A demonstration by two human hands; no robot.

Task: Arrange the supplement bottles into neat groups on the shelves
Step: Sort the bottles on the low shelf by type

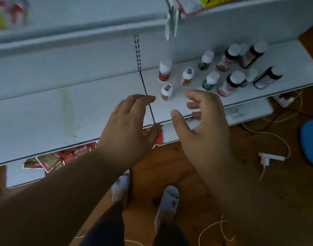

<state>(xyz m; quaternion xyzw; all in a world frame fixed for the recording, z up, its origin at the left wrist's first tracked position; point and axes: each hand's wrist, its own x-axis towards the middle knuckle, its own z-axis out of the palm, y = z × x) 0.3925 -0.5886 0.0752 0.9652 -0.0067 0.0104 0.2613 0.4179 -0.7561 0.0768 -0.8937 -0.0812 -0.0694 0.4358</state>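
Observation:
Several white-capped supplement bottles stand upright on the white shelf [99,103], on its right half. Nearest me is a small orange-labelled bottle [166,93]. Behind it stand a red-labelled bottle [164,71] and another small orange one [187,76]. Two green bottles [210,80] [206,60] and dark brown bottles [230,84] [228,58] [269,76] fill the right side. My left hand [129,121] hovers over the shelf's front edge, fingers straight, just left of the nearest bottle. My right hand [203,121] is held open to that bottle's right, fingers loosely spread, holding nothing.
An upper shelf edge [81,32] overhangs the back. Red packets [51,159] lie on the lower shelf under the front edge. On the wooden floor are white cables [269,135], a charger [271,158], a blue object [312,141] and my socked feet [168,201].

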